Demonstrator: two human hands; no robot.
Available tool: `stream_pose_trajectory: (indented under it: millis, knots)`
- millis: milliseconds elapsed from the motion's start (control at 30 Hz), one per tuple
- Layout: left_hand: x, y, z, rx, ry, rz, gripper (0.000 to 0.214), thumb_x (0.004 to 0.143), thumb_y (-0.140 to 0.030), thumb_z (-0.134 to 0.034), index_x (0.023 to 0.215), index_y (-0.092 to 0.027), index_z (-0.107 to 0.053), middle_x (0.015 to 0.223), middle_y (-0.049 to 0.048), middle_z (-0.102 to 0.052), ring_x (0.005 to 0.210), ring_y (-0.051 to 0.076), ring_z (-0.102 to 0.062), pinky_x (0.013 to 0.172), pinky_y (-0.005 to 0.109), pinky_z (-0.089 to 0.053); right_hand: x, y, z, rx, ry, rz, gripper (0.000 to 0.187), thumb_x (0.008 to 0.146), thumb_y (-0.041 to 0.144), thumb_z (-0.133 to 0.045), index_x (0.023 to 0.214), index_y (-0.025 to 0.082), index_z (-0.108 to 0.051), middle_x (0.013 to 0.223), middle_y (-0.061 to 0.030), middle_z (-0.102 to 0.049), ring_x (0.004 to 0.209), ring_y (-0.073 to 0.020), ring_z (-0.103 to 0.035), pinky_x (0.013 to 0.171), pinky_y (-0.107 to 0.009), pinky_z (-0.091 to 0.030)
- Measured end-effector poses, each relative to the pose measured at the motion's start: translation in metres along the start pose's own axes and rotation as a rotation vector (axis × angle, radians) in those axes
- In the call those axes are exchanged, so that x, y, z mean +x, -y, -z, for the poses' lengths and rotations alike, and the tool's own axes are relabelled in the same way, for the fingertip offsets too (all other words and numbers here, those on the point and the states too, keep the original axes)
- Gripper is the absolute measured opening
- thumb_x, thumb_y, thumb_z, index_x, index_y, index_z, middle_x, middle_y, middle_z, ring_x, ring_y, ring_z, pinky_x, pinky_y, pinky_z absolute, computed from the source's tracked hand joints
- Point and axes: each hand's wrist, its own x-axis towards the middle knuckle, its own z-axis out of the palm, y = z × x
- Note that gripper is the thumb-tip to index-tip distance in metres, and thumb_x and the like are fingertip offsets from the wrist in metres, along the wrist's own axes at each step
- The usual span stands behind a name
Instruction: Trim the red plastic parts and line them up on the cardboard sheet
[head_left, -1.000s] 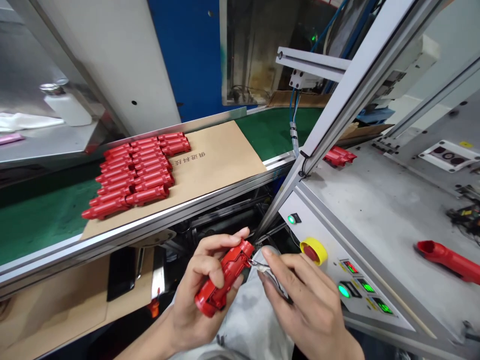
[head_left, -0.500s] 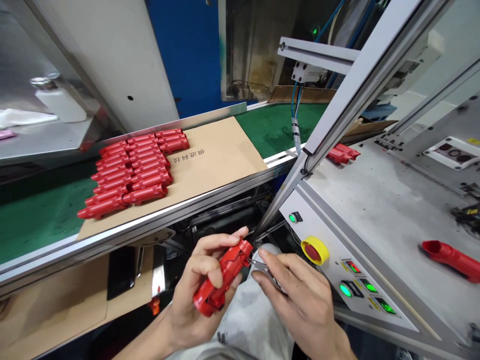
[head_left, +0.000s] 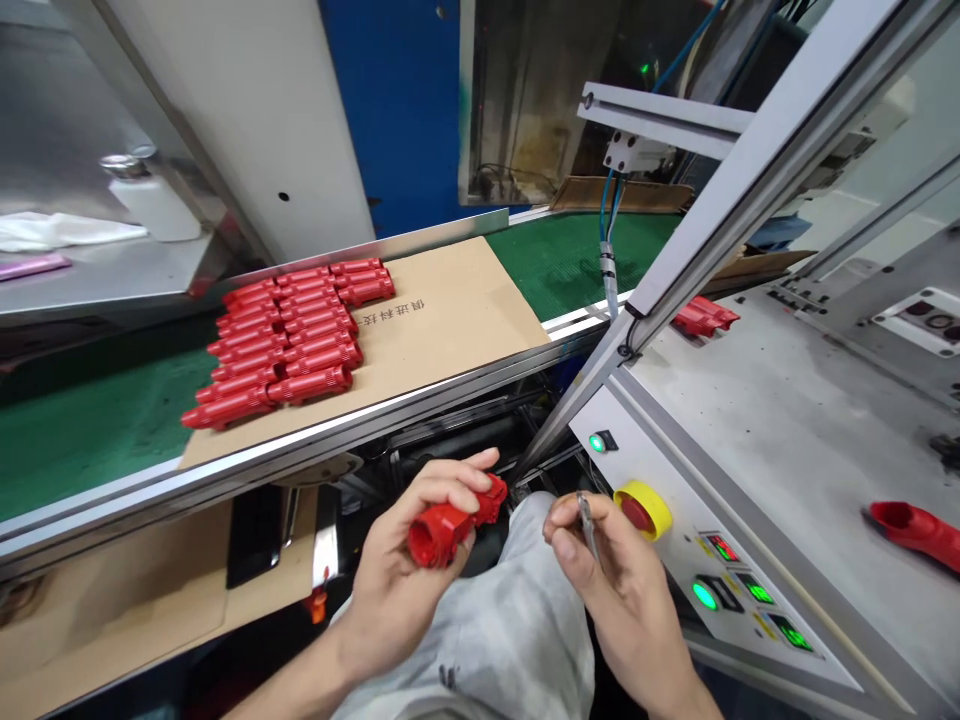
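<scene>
My left hand grips a red moulded plastic part, its round open end showing toward me and its far end beyond my fingers. My right hand is apart from the part, to the right, pinching a small metal hand tool that points upward between thumb and fingers. Its tips are hard to make out. Both hands are above my lap, over grey mottled trousers. Several matching red parts lie in tidy rows on a cardboard sheet beyond my hands.
The cardboard rests on a green conveyor belt with a metal side rail. To the right are an aluminium frame post, a yellow-ringed red stop button, green indicator lights, and a white bench holding further red parts.
My right hand has drawn the tool away from the red part and turned it upward. My left hand has rotated the part, bringing its open end toward me. The view has shifted slightly.
</scene>
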Motion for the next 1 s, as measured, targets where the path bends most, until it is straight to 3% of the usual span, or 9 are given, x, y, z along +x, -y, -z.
stream_pose_trajectory:
  millis: [67,167,300,400,633,767,1000]
  knots:
    - [0.000,0.001,0.001,-0.024,0.017,0.027,0.025,0.108,-0.013,-0.056,0.125,-0.029,-0.066,0.132,0.0093,-0.058,0.147,0.036,-0.056,0.121,0.058,-0.052,0.001,0.002,-0.004,-0.013,0.035,-0.017,0.017,0.107,0.043,-0.067,0.101,0.027,-0.070,0.090,0.0014,-0.066,0.082,-0.0110,-0.063,0.076,-0.017,-0.054]
    - [-0.002,-0.003,0.002,0.067,0.083,0.070,0.030,0.108,-0.013,-0.048,0.128,-0.030,-0.061,0.129,0.0087,-0.053,0.126,0.028,-0.059,0.104,0.050,-0.057,0.002,0.006,-0.010,-0.011,0.061,-0.024,0.022,0.105,0.045,-0.069,0.098,0.025,-0.073,0.081,0.0015,-0.065,0.071,-0.0101,-0.059,0.065,-0.017,-0.051]
    - [-0.001,-0.012,-0.001,0.351,0.129,0.036,0.037,0.087,-0.002,-0.055,0.114,-0.027,-0.055,0.112,0.0036,-0.051,0.101,0.022,-0.054,0.088,0.040,-0.048,0.007,0.017,-0.019,0.033,0.066,-0.023,0.021,0.101,0.045,-0.074,0.102,0.026,-0.080,0.076,0.0012,-0.069,0.065,-0.0094,-0.061,0.060,-0.016,-0.050]
    - [0.001,-0.017,-0.005,0.422,0.119,0.006,0.038,0.078,0.001,-0.058,0.104,-0.026,-0.052,0.104,0.0011,-0.051,0.092,0.019,-0.052,0.079,0.036,-0.045,0.012,0.027,-0.025,0.019,0.136,-0.041,0.021,0.100,0.044,-0.075,0.102,0.025,-0.082,0.079,-0.0005,-0.075,0.068,-0.0105,-0.066,0.064,-0.017,-0.053]
    - [0.000,-0.025,-0.006,0.553,0.172,-0.044,0.019,0.092,-0.007,-0.057,0.097,-0.024,-0.051,0.097,0.0006,-0.057,0.087,0.019,-0.054,0.076,0.036,-0.044,0.016,0.032,-0.034,-0.023,0.252,-0.085,0.021,0.100,0.041,-0.074,0.113,0.027,-0.083,0.088,-0.0009,-0.080,0.074,-0.0138,-0.068,0.067,-0.023,-0.053]
    - [-0.001,-0.029,-0.004,0.658,0.174,-0.036,0.014,0.096,-0.010,-0.054,0.092,-0.023,-0.050,0.093,0.0011,-0.056,0.085,0.020,-0.052,0.073,0.037,-0.042,0.018,0.034,-0.037,-0.088,0.253,-0.068,0.016,0.097,0.039,-0.076,0.105,0.027,-0.084,0.082,0.0006,-0.079,0.068,-0.0126,-0.065,0.065,-0.024,-0.051]
    - [-0.005,-0.033,-0.003,0.770,0.205,-0.050,0.019,0.091,-0.004,-0.052,0.096,-0.022,-0.051,0.097,0.0024,-0.057,0.090,0.022,-0.052,0.075,0.037,-0.042,0.021,0.035,-0.037,-0.174,0.242,0.000,0.014,0.094,0.034,-0.078,0.089,0.023,-0.083,0.073,0.0006,-0.077,0.059,-0.0099,-0.056,0.057,-0.023,-0.044]
